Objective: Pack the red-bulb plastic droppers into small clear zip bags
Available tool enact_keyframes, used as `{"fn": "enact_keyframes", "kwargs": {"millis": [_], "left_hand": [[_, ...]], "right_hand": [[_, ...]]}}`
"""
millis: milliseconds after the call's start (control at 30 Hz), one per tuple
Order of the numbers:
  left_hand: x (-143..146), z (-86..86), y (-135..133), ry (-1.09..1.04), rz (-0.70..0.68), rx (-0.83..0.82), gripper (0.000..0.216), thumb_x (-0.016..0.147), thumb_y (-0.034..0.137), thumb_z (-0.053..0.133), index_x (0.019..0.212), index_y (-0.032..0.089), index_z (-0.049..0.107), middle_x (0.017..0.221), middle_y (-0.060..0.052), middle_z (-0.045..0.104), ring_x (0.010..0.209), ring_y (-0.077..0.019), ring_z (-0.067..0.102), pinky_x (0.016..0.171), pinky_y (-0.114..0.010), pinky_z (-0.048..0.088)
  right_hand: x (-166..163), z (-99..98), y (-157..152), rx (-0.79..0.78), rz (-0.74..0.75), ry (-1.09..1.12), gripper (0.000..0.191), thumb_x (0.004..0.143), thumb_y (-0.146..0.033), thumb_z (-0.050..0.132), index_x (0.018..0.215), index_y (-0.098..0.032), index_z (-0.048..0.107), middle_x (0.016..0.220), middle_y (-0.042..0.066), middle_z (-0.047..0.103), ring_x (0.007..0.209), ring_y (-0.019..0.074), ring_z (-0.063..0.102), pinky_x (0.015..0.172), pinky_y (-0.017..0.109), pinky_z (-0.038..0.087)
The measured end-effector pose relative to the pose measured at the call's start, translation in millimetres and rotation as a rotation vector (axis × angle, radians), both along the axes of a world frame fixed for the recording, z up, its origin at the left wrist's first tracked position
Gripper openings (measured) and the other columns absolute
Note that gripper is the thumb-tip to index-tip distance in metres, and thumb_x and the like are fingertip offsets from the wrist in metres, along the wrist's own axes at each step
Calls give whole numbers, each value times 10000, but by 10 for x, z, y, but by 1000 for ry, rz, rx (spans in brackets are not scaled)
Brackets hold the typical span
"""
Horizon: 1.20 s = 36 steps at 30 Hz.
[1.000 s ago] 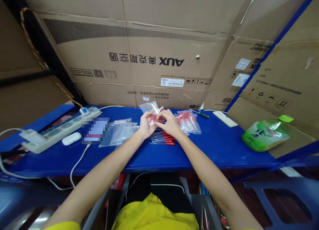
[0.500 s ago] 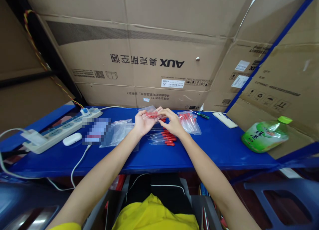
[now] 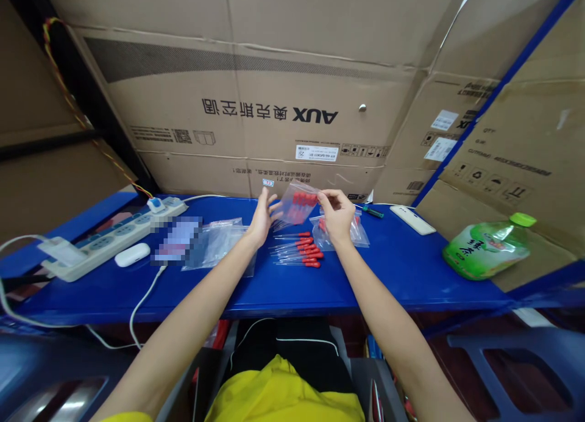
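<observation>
Pinched in my right hand [image 3: 337,216] is a clear zip bag [image 3: 290,203] holding several red-bulbed droppers. It hangs above the table, tilted. My left hand [image 3: 263,218] is just left of the bag, fingers spread, holding nothing. Below the bag lies a loose pile of droppers [image 3: 299,251] with red bulbs to the right and thin clear stems to the left. Partly hidden behind my right hand, filled zip bags [image 3: 359,234] rest on the table. Flat clear bags [image 3: 214,244] lie left of my left hand.
On the blue table [image 3: 393,275] are a pixelated phone [image 3: 178,239], a white case [image 3: 132,255] and a power strip [image 3: 121,230] at left. A green screwdriver [image 3: 372,211], a white flat device [image 3: 412,219] and a green drink bottle [image 3: 487,248] are at right. Cardboard [image 3: 274,56] walls the back.
My left hand has let go of the bag of droppers and opened to the left. My right hand has moved slightly right and now holds the bag up alone.
</observation>
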<state>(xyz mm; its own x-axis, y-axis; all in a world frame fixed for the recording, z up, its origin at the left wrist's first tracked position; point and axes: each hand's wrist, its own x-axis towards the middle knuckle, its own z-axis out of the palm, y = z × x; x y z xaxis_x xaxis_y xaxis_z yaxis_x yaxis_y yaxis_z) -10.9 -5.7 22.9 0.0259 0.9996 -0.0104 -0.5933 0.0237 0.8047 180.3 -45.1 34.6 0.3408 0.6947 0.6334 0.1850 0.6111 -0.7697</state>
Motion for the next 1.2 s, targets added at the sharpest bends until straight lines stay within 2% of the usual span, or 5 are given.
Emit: {"fn": "enact_keyframes", "kwargs": {"millis": [167, 300, 633, 933, 1200], "left_hand": [[76, 91, -176, 191, -35, 357, 236, 898, 330, 789, 1102, 215, 767, 1155, -75, 762, 1119, -217, 680, 938, -255, 503], [120, 135, -284, 274, 22, 438, 76, 839, 231, 837, 848, 178, 784, 848, -24, 738, 855, -169, 645, 848, -227, 474], [89, 160, -253, 198, 81, 357, 90, 834, 211, 831, 795, 189, 753, 790, -3, 701, 783, -154, 613, 762, -219, 473], [21, 109, -171, 254, -91, 191, 92, 824, 195, 815, 755, 175, 758, 700, -12, 683, 600, -128, 552, 551, -219, 375], [33, 88, -227, 409, -337, 334, 99, 816, 177, 818, 734, 156, 766, 641, -9, 661, 537, -111, 475, 551, -238, 336]], "right_hand": [[27, 19, 35, -105, 94, 105, 401, 791, -612, 801, 854, -235, 681, 771, 20, 661, 727, 199, 595, 702, 345, 535], [-14, 22, 26, -174, 252, 134, 412, 744, -608, 830, 819, -245, 648, 714, -9, 618, 606, 164, 541, 586, 322, 502], [-61, 58, -42, -323, 472, 130, 436, 700, -589, 840, 810, -247, 594, 662, -38, 560, 553, 134, 513, 512, 281, 461], [12, 50, -69, -548, 769, 22, 351, 748, -488, 808, 962, -238, 685, 757, -22, 647, 614, 149, 578, 576, 286, 503], [31, -44, -11, -520, 645, -161, 424, 736, -563, 849, 677, -192, 652, 676, -37, 548, 646, 115, 444, 618, 249, 337]]}}
